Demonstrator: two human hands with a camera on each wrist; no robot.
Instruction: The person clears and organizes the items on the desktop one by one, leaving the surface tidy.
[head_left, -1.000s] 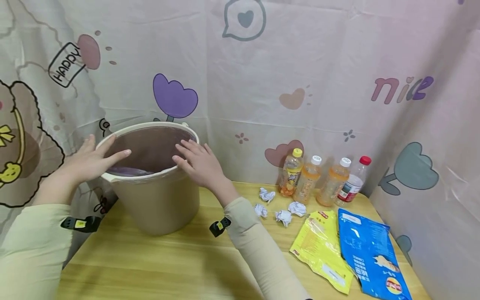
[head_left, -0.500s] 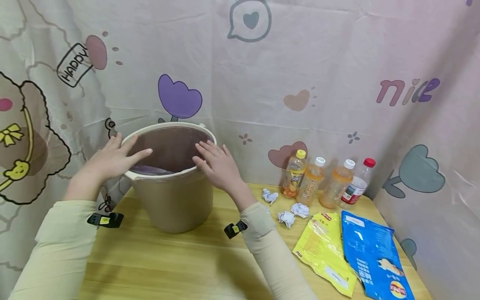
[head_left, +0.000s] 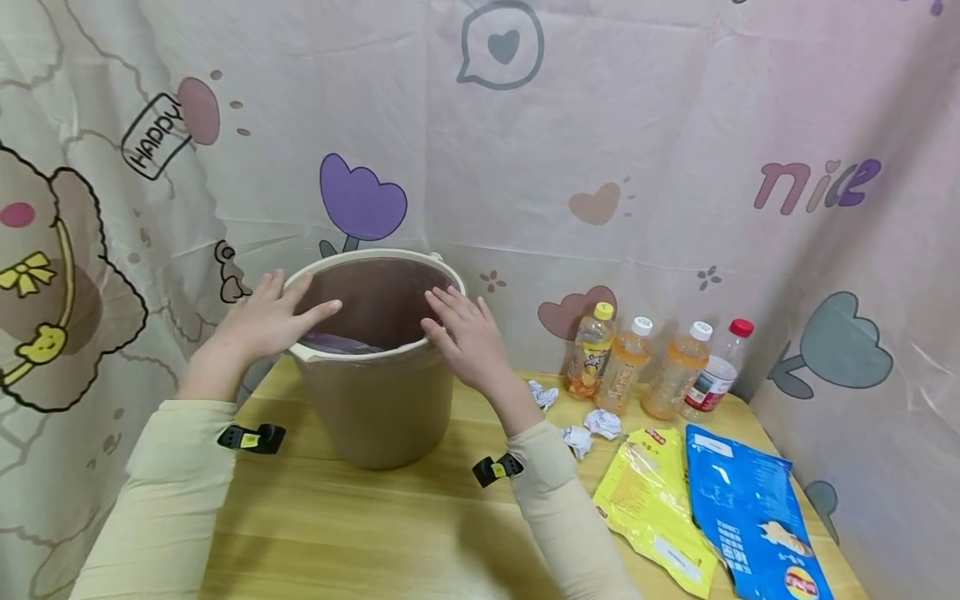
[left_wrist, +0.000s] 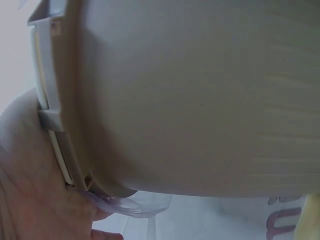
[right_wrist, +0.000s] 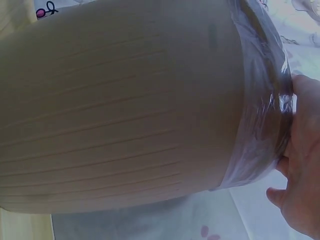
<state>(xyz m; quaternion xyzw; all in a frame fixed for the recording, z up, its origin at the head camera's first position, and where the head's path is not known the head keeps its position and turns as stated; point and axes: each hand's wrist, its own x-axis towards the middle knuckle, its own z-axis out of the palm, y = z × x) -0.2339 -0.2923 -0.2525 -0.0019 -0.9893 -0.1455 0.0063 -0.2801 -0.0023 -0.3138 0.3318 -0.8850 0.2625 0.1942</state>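
A beige trash bin (head_left: 382, 412) stands upright on the left part of the wooden table. It has a pale rim and is lined with a clear, purplish bag (head_left: 341, 342), whose edge folds down over the outside in the right wrist view. My left hand (head_left: 258, 329) rests on the rim's left side, fingers spread and straight, thumb reaching over the opening. Opposite it, my right hand (head_left: 474, 346) lies against the right side of the rim, its fingers extended over the edge. The left wrist view shows the palm against the rim by a handle fitting (left_wrist: 52, 120).
Several crumpled paper balls (head_left: 602, 423) lie right of the bin. Behind them stand several plastic bottles, including a yellow-capped one (head_left: 589, 354) and a red-capped one (head_left: 716, 375). A yellow snack bag (head_left: 656, 508) and a blue one (head_left: 750, 508) lie flat at right. A printed curtain (head_left: 660, 117) hangs behind.
The bin has slid to the right across the table, both hands moving along with it on the rim. The right hand and forearm now overlap some of the paper balls' area.
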